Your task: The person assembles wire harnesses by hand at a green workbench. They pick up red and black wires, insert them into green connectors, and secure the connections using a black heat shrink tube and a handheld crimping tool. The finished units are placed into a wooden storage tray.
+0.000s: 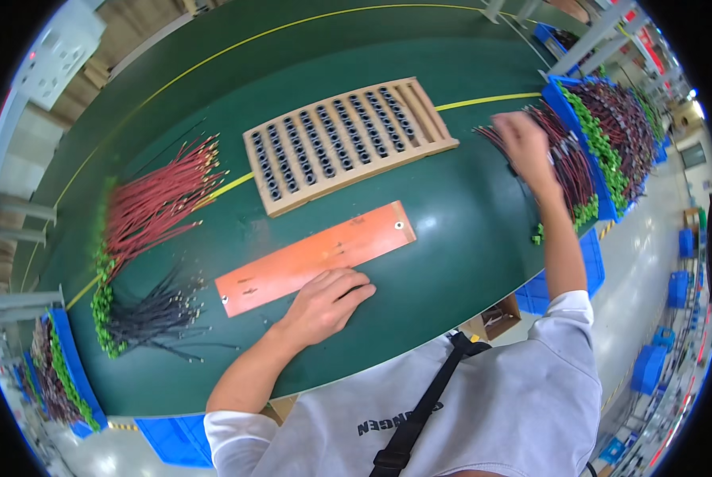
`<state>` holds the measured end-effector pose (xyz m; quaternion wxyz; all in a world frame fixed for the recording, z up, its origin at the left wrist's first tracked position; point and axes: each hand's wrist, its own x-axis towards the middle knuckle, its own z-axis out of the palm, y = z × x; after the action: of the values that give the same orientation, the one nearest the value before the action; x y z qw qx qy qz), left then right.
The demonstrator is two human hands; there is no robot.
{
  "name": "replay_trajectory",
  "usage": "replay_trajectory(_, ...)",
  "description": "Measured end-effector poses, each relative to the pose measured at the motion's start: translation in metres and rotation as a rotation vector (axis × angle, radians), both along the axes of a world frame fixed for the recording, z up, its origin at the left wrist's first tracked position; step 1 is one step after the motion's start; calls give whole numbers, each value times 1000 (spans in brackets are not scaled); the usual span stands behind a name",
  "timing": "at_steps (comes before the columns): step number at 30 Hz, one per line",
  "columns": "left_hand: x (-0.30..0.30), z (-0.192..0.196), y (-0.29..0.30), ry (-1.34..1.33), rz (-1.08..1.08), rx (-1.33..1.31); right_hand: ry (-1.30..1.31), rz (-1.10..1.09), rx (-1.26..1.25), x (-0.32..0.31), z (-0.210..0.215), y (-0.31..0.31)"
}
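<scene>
My left hand (324, 306) rests palm down at the near edge of a long orange board (312, 256), its fingers loosely bent and a little apart, with nothing seen in them. At the right, my right hand (521, 145) is over the tips of a pile of dark red and black wires (569, 163) with green ends. Its fingers are curled together, and what they hold, if anything, is hidden. Beyond the board sits a tan slatted tray (443, 146) with rows of dark round pieces.
Red wires (161, 195) and black wires (153, 310) lie fanned out on the green table (451, 262) at the left. Blue bins full of wires stand at the right (603, 181) and the far left (76, 370). Grey posts (599, 40) rise behind.
</scene>
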<state>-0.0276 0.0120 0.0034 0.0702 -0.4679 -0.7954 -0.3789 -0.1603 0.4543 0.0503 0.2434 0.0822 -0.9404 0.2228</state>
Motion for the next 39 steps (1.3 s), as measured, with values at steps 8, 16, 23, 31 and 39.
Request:
replay_trajectory(8,36,20,-46,175,33,4,-184,95,-96,-34,-61,-116)
replay_trajectory(16,108,55,-200,321,940,-566,-48,58,-551,-49,-98,-88)
replay_trajectory(23,142,32,-297,160,1125,-790,-70,61,-596,-61,-111,-77)
replay_trajectory(31,129,24,-312,273,1108,-850,-61,80,-563,-55,-104,-86)
replay_trajectory(39,117,39,-258,311,736,-884,-89,96,-561,-57,-107,-82)
